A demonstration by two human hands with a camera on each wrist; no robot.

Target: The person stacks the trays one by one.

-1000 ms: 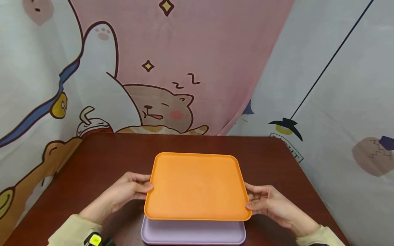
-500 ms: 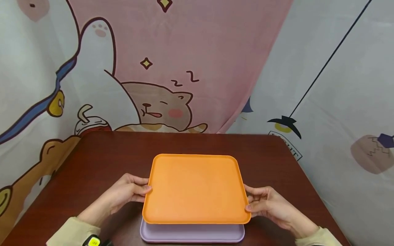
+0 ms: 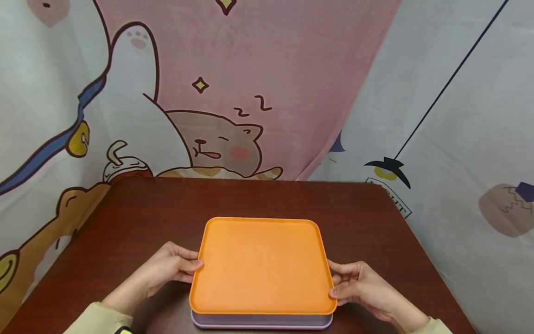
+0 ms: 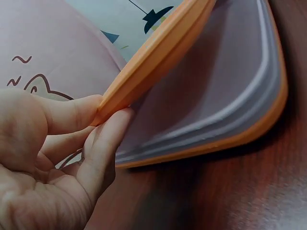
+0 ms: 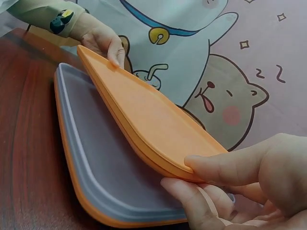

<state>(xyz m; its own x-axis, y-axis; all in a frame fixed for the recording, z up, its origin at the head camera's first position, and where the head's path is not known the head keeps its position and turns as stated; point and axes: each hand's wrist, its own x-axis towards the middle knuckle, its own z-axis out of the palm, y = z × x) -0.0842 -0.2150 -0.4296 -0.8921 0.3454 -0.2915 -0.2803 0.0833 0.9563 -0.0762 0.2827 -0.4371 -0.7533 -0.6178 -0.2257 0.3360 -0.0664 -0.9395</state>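
A rectangular orange tray (image 3: 263, 266) is held by both hands above a stack, tilted up at its far side. My left hand (image 3: 167, 269) pinches its left edge between thumb and fingers; my right hand (image 3: 364, 288) pinches the right edge. Underneath, a pale purple tray (image 3: 262, 321) shows only as a front strip in the head view. Both wrist views show a gap between the lifted tray and the purple tray (image 5: 103, 129), wider toward the far side. An orange rim (image 4: 249, 136) shows below the purple one, at the bottom of the stack.
The stack stands on a dark red-brown wooden table (image 3: 258, 197), near its front edge. Behind it hangs a printed cloth (image 3: 308, 88) with a cartoon cat and pink and white areas. A watch (image 5: 62, 21) sits at the left sleeve.
Both hands have lowered the orange tray and brought it toward the person. It now covers more of the purple tray, whose visible strip has narrowed. Both hands keep their hold.
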